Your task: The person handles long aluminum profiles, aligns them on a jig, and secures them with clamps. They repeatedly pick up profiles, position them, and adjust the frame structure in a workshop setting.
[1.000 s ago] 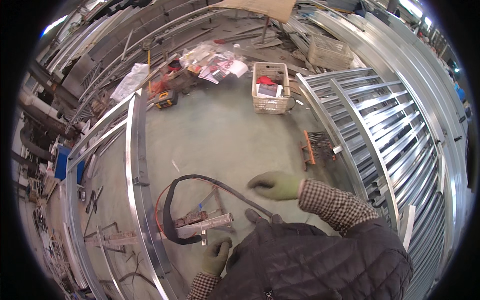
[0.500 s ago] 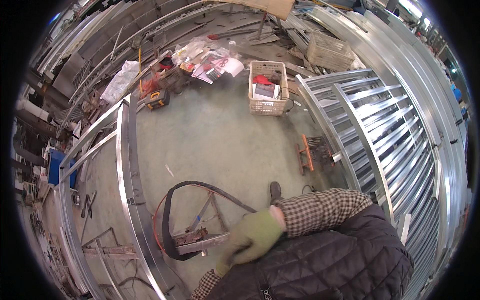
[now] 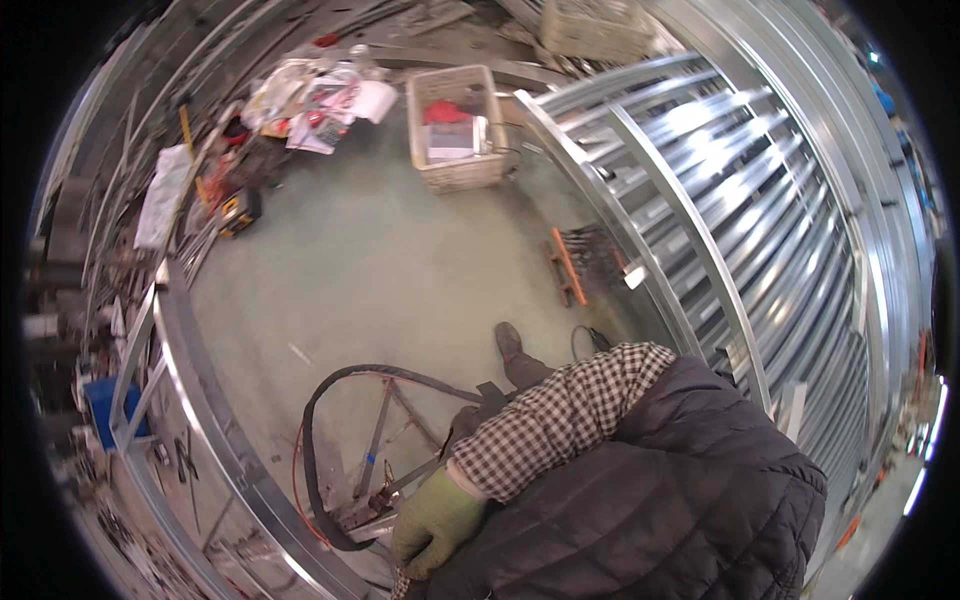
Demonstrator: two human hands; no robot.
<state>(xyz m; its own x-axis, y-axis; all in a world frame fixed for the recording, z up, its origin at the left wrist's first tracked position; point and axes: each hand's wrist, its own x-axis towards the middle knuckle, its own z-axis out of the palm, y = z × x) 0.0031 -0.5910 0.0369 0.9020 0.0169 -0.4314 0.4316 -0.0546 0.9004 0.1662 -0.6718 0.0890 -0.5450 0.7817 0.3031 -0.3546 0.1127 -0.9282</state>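
My right hand, in a green work glove, reaches across my front at the lower middle. Its fingers bend downward, and whatever they close on is hidden. A sliver of my left checked sleeve shows just below it at the lower edge. The left hand's fingers cannot be made out. Just beyond the glove, a black sleeved hose curves in a loop, with a thin orange cable beside it. A metal frame with thin legs stands inside that loop. A dark piece by my forearm is too unclear to name.
Long metal frames stand on the left and right, the right one bearing many shiny bars. A plastic crate holds red and white things. An orange-barred rack, a toolbox and a littered heap lie around.
The view has swung, so the crate and frames sit further left and higher. My right hand has shifted left and down, and less of the left sleeve shows.
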